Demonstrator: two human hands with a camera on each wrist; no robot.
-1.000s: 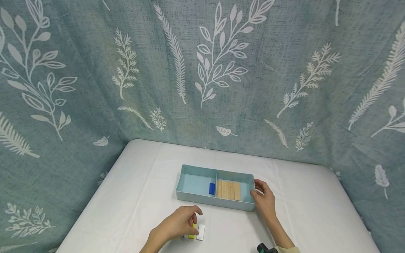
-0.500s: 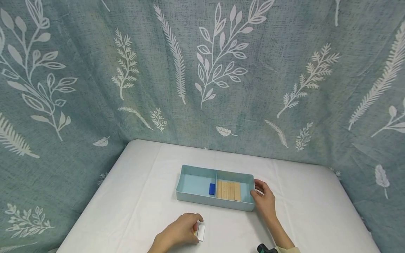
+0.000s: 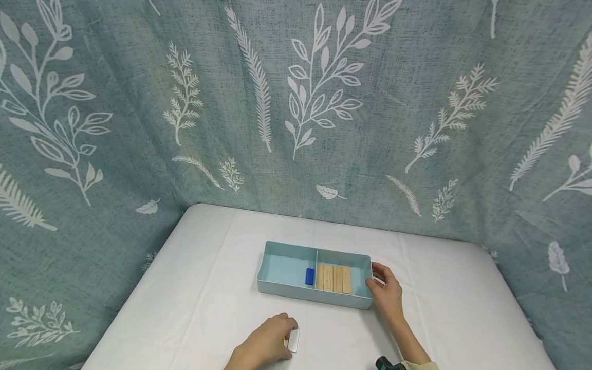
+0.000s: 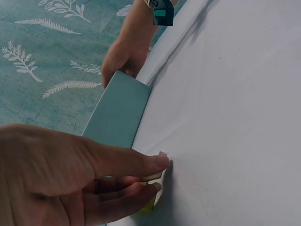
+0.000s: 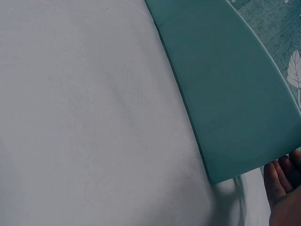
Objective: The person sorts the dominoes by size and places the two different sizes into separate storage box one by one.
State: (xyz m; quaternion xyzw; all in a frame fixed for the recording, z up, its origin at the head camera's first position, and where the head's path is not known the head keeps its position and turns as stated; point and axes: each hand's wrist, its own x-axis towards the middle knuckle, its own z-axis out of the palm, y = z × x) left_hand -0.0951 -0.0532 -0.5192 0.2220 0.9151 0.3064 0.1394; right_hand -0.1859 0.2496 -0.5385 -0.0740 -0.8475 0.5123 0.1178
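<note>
In the head view my left hand point(image 3: 265, 340) is at the near side of the table, thumb and fingers at the two ends of a small flat white block point(image 3: 294, 340), pinching it. A yellow block point(image 4: 149, 205) shows beneath the fingers in the left wrist view, mostly hidden by the hand. My right hand point(image 3: 387, 293) grips the right end of a light blue two-compartment box point(image 3: 296, 292), its thumb at the rim. Inside the box, a blue block point(image 3: 310, 276) lies left of the divider; several wooden blocks point(image 3: 338, 279) stand side by side right of it.
A white cloth point(image 3: 222, 288) covers the table. Behind it hangs a blue-green curtain point(image 3: 277, 174) with white leaf prints. A dark wrist device point(image 3: 388, 363) sits near my right sleeve point(image 3: 421, 365).
My left hand has moved a little right and nearer, closing its fingers around the white block and covering most of the yellow one. The right hand and box stay put.
</note>
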